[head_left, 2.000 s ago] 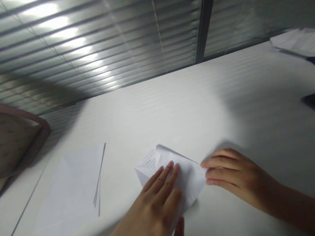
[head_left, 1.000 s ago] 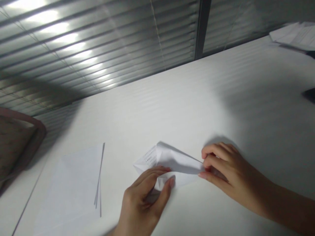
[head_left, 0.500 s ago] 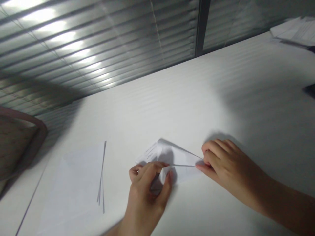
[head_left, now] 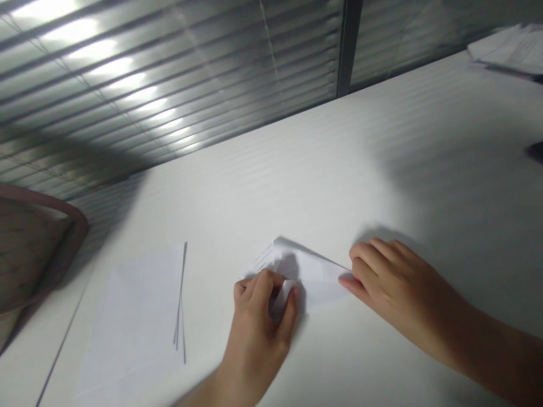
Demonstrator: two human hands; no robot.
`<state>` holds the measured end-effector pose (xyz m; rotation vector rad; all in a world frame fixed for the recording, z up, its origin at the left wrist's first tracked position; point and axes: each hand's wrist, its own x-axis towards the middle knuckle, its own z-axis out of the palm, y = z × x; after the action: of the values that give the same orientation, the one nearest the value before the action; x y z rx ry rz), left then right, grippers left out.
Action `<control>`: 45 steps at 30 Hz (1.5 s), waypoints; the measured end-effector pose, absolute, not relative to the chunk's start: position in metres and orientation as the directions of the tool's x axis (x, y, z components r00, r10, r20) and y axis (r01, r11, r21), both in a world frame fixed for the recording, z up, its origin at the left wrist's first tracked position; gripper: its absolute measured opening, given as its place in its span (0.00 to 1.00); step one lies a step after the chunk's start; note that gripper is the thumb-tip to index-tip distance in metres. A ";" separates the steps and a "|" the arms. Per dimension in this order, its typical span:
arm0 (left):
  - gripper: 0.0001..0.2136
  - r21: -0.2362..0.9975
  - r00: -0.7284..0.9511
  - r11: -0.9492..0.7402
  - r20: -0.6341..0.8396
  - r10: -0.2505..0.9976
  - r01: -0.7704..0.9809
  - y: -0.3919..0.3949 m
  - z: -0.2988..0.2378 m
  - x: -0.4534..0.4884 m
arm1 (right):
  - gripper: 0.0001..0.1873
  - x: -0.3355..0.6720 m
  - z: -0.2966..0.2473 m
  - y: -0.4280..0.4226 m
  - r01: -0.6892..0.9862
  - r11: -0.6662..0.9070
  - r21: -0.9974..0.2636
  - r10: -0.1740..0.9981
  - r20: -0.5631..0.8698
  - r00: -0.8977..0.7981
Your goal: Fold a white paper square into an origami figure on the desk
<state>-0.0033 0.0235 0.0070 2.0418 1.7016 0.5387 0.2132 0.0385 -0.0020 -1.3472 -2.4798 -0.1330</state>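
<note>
A folded white paper lies on the table, with lines of small print showing at its upper left. My left hand pinches a lifted flap of it near the middle, and the fingers hide the flap's corner. My right hand sits at the paper's right tip, its curled fingers gripping that point. To the left of my left hand lies a flat white sheet, with thin paper strips along its right side.
The white table runs back to slatted blinds behind a dark window post. A brownish padded object intrudes at the left. Papers lie at the far right corner, and a dark item sits at the right edge.
My left hand has closed tighter and moved up and right, drawing the flap with it. My right hand has shifted slightly. The view has tilted a little downward.
</note>
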 end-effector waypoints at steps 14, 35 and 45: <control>0.04 0.516 0.187 -0.191 0.061 0.981 0.835 0.025 0.007 -0.002 | 0.08 0.213 -0.004 0.035 0.867 0.497 -0.037 0.832 0.303 -0.464; 0.24 0.398 0.410 -0.391 0.040 0.911 0.830 0.025 0.004 -0.006 | 0.12 0.242 -0.016 0.040 0.754 0.507 -0.418 0.861 0.276 -0.427; 0.25 0.395 0.427 -0.417 0.068 0.902 0.819 0.025 0.002 -0.009 | 0.06 0.253 -0.012 0.041 0.576 0.385 -0.721 0.914 0.212 -0.346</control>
<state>-0.0087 0.0251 0.0015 2.3829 1.4851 0.3899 0.2531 0.0408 -0.0122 -1.2734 -2.0442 0.7263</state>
